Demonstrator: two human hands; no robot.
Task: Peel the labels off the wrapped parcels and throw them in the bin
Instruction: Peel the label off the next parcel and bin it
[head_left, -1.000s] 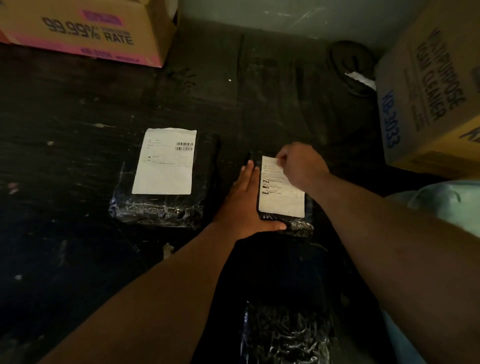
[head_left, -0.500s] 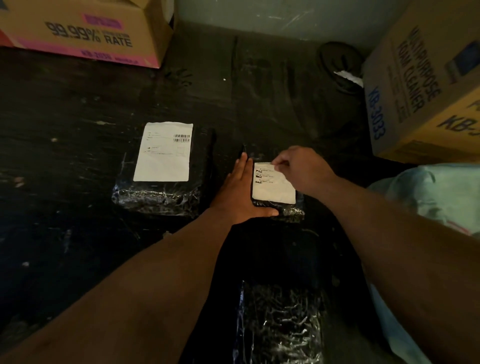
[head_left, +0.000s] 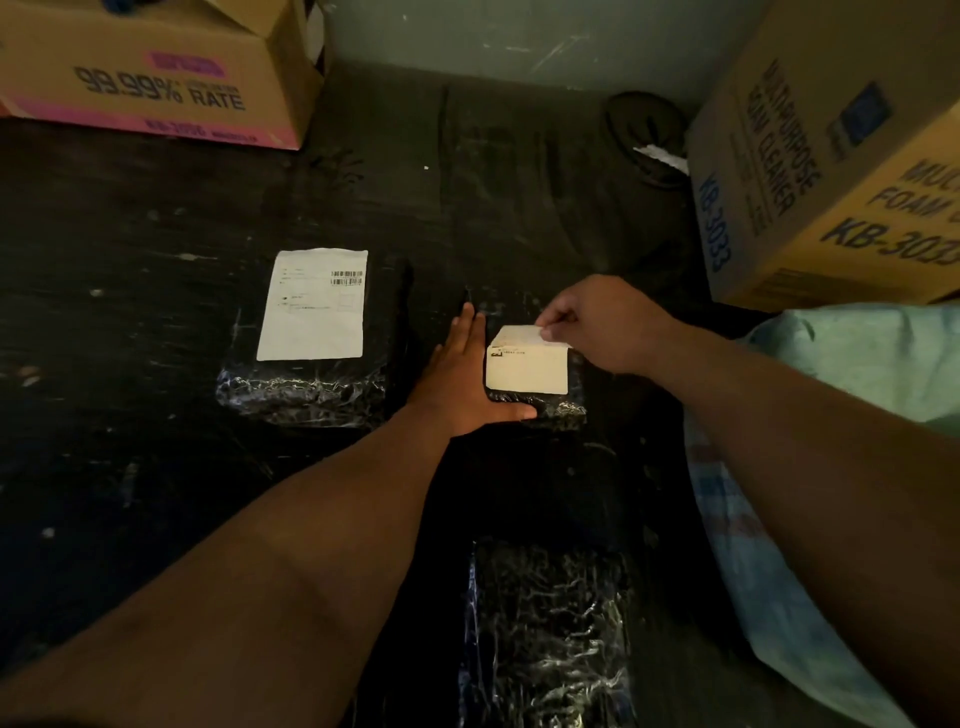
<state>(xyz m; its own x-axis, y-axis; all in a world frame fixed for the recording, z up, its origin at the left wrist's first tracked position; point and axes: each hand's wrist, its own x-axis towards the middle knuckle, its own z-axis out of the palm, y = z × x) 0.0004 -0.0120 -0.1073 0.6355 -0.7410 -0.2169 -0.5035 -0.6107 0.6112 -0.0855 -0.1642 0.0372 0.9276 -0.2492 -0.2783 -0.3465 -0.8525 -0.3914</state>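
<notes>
A small black-wrapped parcel (head_left: 550, 408) lies in the middle of the dark floor. Its white label (head_left: 527, 371) is folded back toward me from the far edge, its blank underside showing. My right hand (head_left: 597, 325) pinches that lifted far edge. My left hand (head_left: 465, 371) lies flat against the parcel's left side, thumb along its near edge. A larger black parcel (head_left: 306, 387) to the left carries a full white label (head_left: 314, 306) with a barcode. A third wrapped parcel (head_left: 545, 634), with no label showing, lies close to me.
A cardboard box (head_left: 156, 73) stands at the far left and a foam-cleaner box (head_left: 831, 166) at the far right. A dark round bin (head_left: 644, 124) with white paper in it sits by the wall. Light cloth (head_left: 857, 364) lies at right.
My right hand has pulled the small label's far edge toward me, folding more of it back and covering most of the print. My left hand stays on the parcel.
</notes>
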